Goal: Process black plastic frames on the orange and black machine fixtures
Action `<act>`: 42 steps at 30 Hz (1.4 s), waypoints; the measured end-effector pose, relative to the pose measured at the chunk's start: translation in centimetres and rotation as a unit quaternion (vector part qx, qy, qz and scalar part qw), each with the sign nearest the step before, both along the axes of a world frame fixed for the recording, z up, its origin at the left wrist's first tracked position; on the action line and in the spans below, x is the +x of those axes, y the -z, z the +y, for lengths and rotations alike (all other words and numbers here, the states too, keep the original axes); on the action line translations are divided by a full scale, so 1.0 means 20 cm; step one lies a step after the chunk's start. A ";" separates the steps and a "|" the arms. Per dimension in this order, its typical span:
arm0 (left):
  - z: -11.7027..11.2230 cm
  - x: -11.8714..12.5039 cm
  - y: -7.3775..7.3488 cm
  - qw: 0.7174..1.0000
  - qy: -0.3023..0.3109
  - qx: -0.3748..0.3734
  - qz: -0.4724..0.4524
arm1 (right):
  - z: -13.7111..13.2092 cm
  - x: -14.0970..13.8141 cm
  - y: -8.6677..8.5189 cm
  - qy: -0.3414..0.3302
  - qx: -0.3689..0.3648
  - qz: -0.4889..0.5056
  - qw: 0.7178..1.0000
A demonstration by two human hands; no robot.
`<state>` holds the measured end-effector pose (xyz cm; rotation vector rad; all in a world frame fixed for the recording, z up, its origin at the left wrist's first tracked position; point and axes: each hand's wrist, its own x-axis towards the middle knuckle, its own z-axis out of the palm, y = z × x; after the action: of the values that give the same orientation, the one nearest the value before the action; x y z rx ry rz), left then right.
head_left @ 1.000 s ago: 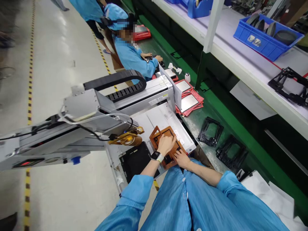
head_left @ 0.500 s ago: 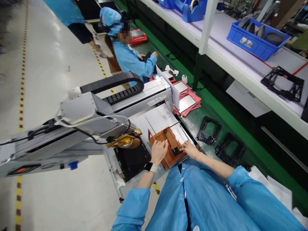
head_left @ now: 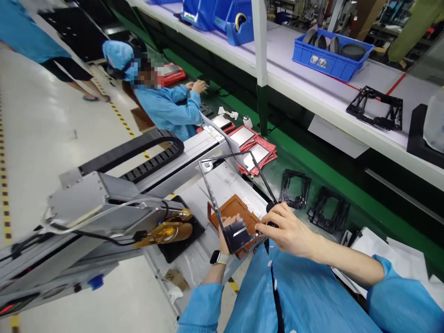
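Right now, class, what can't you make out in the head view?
In the head view:
Left hand: partly hidden by the dark panel on the black frame.
Machine: cut off by the left edge.
Label on the blue bin: too small to read.
Black slab: partly covered by the gold-coloured fitting.

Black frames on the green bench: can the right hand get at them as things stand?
Probably yes, though it would likely have to let go first: the right hand is holding the thin black frame. The black frames lie close by, with nothing visible in between.
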<state>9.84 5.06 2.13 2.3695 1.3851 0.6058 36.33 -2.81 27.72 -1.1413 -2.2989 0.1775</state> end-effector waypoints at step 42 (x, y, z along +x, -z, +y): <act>0.04 -0.02 0.14 0.990 -0.005 0.116 0.082 | 0.05 0.33 0.25 -0.016 -0.345 0.724 0.597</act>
<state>9.50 5.84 -0.60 2.6503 1.4659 0.6166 42.84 -1.90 22.79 -0.6603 -0.6691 1.4784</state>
